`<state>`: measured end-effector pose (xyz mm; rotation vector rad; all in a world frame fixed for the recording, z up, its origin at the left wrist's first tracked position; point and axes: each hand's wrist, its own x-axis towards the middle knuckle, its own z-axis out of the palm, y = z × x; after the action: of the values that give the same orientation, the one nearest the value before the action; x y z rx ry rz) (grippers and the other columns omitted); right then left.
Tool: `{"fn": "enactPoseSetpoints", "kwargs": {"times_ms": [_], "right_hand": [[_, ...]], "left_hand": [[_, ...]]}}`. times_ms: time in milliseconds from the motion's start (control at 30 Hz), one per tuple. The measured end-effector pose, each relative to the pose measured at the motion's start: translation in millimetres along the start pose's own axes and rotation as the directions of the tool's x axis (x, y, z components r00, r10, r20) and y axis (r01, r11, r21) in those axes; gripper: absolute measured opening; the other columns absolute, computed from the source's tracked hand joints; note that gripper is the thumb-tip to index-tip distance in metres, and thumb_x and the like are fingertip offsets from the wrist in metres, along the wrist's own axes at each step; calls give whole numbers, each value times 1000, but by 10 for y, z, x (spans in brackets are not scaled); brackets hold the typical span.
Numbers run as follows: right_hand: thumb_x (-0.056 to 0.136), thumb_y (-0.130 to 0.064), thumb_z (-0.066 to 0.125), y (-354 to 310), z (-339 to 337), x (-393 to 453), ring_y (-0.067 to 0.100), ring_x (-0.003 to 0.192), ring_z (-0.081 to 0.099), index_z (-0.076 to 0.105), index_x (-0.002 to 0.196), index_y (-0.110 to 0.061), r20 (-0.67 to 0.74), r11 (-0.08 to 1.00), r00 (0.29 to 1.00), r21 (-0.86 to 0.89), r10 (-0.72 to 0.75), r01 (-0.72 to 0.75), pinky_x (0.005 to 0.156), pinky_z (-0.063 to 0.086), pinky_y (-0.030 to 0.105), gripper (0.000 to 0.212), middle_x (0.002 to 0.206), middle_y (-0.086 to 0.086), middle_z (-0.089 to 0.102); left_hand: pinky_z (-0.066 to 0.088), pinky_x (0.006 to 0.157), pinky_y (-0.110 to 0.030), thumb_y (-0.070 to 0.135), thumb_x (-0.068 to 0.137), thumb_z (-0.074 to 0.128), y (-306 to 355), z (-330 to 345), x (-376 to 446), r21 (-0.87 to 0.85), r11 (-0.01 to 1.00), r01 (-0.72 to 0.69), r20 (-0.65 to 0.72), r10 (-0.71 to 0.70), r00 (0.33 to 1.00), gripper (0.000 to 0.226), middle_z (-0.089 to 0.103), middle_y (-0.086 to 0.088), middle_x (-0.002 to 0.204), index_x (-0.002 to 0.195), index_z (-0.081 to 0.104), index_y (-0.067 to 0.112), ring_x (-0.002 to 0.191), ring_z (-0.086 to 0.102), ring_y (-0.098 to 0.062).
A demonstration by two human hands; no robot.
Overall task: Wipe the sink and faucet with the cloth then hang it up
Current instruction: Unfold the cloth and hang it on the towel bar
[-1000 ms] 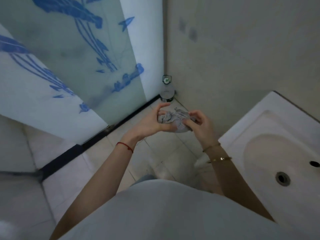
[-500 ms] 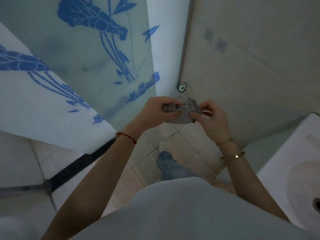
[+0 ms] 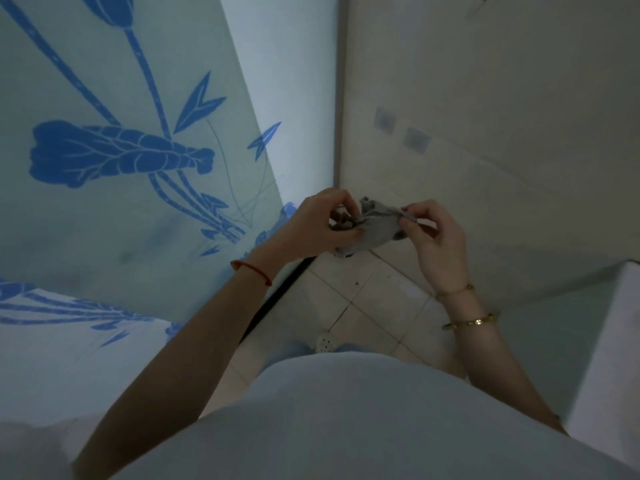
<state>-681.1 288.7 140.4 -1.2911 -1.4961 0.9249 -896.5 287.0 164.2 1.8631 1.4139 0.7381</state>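
- Teasing apart a small crumpled grey cloth, the left hand grips one bunched end with curled fingers while the right hand pinches the opposite edge between thumb and forefinger, so the fabric stretches between them.
- Compared with a moment ago, the cloth is less of a tight ball and more drawn out sideways, and both hands sit higher against the beige tiled wall beyond them.
- The view has also swung away from the white ceramic sink: its basin and drain, plain a second ago, are now out of sight, and only a bare outer corner shows below and to the right of the right hand.
- That reads as the wiping being over and the cloth being opened out for hanging, though no hook or rail is visible.
- To the left of the left hand stands the frosted glass panel with blue flower print; below both hands lies the pale tiled floor.
- As for containers, the sink is the only one in view, and its inside cannot be seen; the small bottle seen earlier in the floor corner is now hidden behind the hands.
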Motion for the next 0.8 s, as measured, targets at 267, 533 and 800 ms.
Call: {"fn": "enactPoseSetpoints", "kwargs": {"times_ms": [267,533,800], "right_hand": [[86,-29,55,-219,23,447,10,72,50,55,75,-28,-217,999,976,42,3,6,64,39,28,11,73,-4,57],[90,-13,56,-292,-24,667,4,83,60,66,92,-16,-426,1000,904,6,30,-31,78,45,22,11,85,-10,67],[94,-16,53,-451,-65,687,1,79,54,63,92,-16,-580,993,815,-85,20,-85,71,41,19,10,82,-8,62]], "left_hand": [[36,66,-19,26,98,58,-129,-158,748,101,976,-194,328,151,932,17,51,7,86,91,59,11,72,48,-1],[36,99,-15,35,85,74,-264,-403,1379,11,899,-438,384,400,832,17,59,2,124,93,72,19,116,53,-6],[52,81,-32,28,91,68,-229,-458,1718,-86,898,-431,529,408,744,14,69,-3,84,89,66,15,81,65,-17]]}}
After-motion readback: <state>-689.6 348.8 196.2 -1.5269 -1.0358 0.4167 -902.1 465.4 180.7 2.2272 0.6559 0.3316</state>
